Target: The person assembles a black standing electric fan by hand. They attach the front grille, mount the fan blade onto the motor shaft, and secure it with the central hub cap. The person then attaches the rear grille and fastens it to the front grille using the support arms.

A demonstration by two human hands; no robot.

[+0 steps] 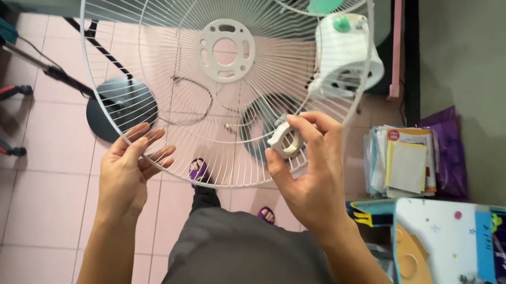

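I see the left hand (pixel 126 172) with fingers spread, steadying the lower rim of the white wire fan guard (pixel 222 60), which stands tilted above the pink tiled floor (pixel 42 195). The right hand (pixel 306 172) pinches a small white ring nut (pixel 286 139) just in front of the guard's lower right wires, below the white motor housing (pixel 346 54).
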